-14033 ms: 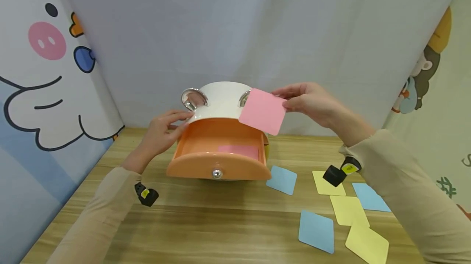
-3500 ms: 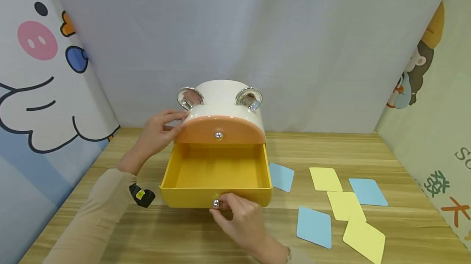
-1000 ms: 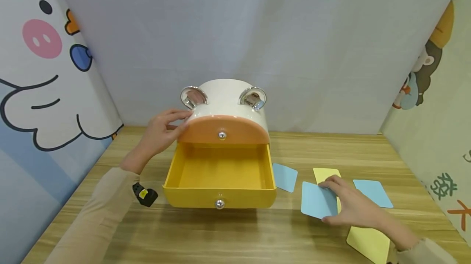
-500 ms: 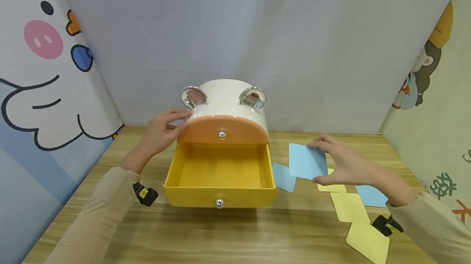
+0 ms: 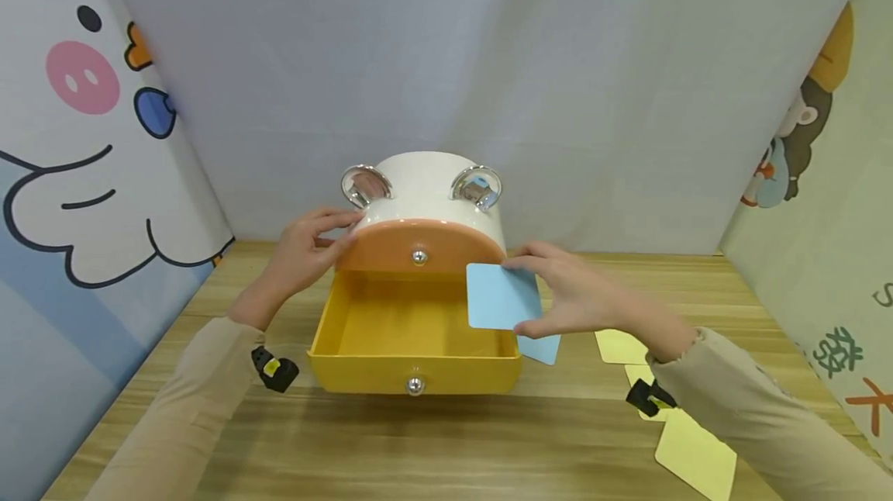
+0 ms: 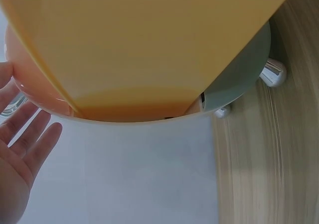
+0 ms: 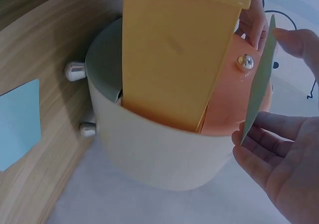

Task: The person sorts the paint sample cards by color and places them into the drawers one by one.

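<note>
Wood-grained table (image 5: 391,450), square blue card (image 5: 501,298) in right hand (image 5: 579,293), rounded corners

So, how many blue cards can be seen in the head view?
2. One blue card is in the right hand, near the yellow drawer. The other lies on the table to the right of that drawer, partly hidden. More may be hidden behind the right sleeve.

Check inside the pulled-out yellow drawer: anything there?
Only bare floor and walls show in the yellow drawer. The held blue card covers part of its right rear; whatever sits farther back under the orange drawer can't be seen.
</note>
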The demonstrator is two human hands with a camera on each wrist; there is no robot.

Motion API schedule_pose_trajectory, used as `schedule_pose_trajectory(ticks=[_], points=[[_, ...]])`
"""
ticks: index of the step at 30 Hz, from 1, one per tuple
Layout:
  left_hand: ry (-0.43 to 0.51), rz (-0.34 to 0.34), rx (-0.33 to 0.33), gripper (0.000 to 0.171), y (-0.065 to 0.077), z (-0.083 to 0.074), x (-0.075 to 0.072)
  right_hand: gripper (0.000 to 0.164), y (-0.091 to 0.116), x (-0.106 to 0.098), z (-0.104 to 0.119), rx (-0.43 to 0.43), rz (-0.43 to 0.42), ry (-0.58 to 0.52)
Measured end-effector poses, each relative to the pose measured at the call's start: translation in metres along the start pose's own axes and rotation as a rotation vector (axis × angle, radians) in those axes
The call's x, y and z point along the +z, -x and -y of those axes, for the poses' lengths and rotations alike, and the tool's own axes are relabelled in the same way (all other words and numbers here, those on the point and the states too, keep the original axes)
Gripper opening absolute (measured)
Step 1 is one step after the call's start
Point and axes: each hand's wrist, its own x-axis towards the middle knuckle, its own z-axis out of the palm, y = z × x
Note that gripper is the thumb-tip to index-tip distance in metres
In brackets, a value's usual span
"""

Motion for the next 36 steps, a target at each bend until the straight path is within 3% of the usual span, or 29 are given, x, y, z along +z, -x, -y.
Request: schedule_pose_trajectory(ticks=[9, 22, 28, 36], points=[[-0.001, -0.013, 0.008, 0.029, 0.001, -0.001, 0.001, 0.065, -0.021, 0.024, 0.010, -0.056, 0.012, -0.019], [0.005, -0.022, 0.012, 0.029, 0.001, 0.000, 0.001, 0.068, -0.023, 0.047, 0.009, -0.073, -0.024, 0.011], [0.006, -0.027, 0.012, 0.030, 0.001, 0.001, 0.002, 0.069, -0.020, 0.047, 0.008, -0.080, -0.040, 0.003], [0.015, -0.031, 0.007, 0.030, 0.001, 0.000, 0.002, 0.062, -0.009, 0.031, -0.008, -0.046, -0.157, -0.096]])
